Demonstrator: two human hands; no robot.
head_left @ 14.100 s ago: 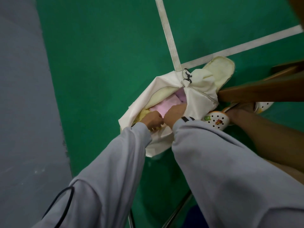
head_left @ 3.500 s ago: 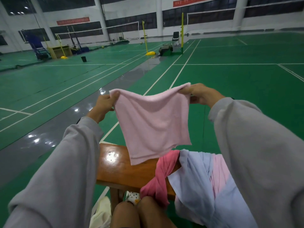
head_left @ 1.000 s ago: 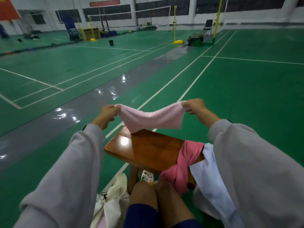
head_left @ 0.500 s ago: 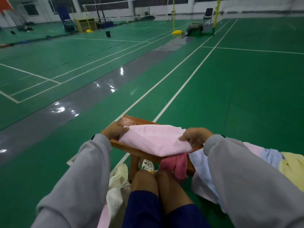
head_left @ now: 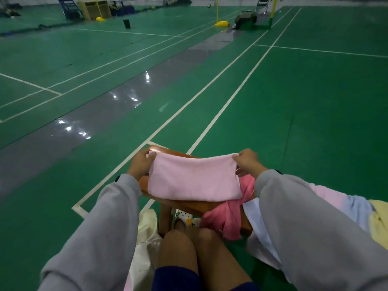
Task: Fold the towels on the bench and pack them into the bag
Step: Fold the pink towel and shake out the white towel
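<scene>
The wooden surface (head_left: 189, 205) is carrying the folded pale pink towel (head_left: 194, 178) flat on top, the cream bag (head_left: 147, 232) slumping on the floor beside its leg. My left grip (head_left: 141, 162) and right grip (head_left: 247, 161) are each pinching one far corner of that towel.

A glossy brown wooden counter (head_left: 189, 204) is seen standing on the green court floor (head_left: 294, 122), and a folded light pink towel (head_left: 194, 179) is laid across its top. At 4 o'clock from that towel, and touching it, a twisted darker pink towel (head_left: 227, 215) is draped over the counter's near edge. Pale pink, blue and yellow cloths (head_left: 352, 206) are heaped at 3 o'clock, partly hidden from view.
</scene>
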